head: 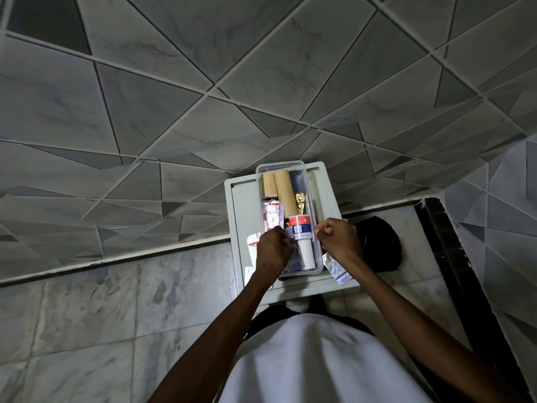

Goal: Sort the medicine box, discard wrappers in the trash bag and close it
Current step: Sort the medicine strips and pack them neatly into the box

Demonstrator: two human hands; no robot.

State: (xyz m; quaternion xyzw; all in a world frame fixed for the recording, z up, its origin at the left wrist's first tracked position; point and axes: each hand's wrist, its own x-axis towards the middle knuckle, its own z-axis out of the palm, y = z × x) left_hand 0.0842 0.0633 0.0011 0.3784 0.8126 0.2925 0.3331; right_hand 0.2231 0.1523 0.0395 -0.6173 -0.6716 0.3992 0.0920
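Observation:
A clear plastic medicine box [314, 184] stands on a small pale green stool [241, 205]. Inside lie two tan rolls [283, 187], a dark tube [297, 180], a gold packet [300, 202], red-and-white sachets [273, 215] and a white bottle with an orange-and-blue label [302, 228]. My left hand [273, 251] reaches into the box's left side, fingers closed on a small strip beside the bottle. My right hand [338, 238] is at the box's right rim, thumb and finger pinched together; what they pinch is too small to tell. A black trash bag [380, 245] sits on the floor right of the stool.
A silver blister strip [337, 269] lies on the stool by my right wrist. More sachets [252, 242] lie on the stool left of the box. A tiled wall rises just behind the stool. Marble floor spreads to the left, and a dark threshold runs at the right.

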